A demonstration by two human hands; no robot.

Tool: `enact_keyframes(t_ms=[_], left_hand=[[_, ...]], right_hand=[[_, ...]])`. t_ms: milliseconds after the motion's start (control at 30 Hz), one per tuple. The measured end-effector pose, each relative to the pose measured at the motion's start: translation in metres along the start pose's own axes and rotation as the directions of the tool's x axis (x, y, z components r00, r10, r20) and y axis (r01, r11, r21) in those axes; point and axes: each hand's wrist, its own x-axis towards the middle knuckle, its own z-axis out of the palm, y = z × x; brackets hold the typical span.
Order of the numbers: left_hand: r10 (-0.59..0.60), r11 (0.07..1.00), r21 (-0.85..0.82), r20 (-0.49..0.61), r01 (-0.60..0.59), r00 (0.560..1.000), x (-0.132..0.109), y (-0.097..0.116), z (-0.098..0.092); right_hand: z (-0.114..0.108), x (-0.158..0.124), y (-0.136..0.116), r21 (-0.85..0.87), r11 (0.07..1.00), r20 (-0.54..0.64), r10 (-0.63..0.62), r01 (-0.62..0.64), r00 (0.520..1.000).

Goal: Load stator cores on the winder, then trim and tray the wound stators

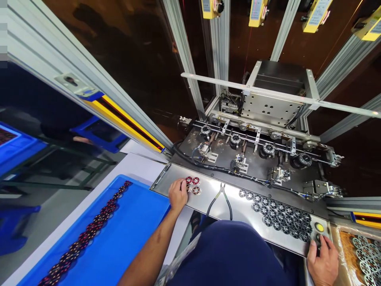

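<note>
1. On the steel plate (208, 185), the left hand (177, 194) rests loosely curled, fingertips against the red-wound coils (193, 185); whether it grips one cannot be told.
2. At the plate's right end, the right hand (323, 260) lies spread, holding nothing, fingers on a dark button (318, 238) beside a yellow button (319, 227).
3. Pliers (222, 200) and silver discs (279, 216) lie between the hands.
</note>
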Motion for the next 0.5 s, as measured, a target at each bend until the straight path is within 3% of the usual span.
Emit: enact_keyframes(t_ms=[500], left_hand=[[0.01, 1.0, 0.007, -0.005, -0.01, 1.0, 0.0006, -0.0018, 0.0013]], right_hand=[[0.0034, 0.0007, 0.0018, -0.006, 0.999, -0.046, -0.048, 0.048, 0.998]])
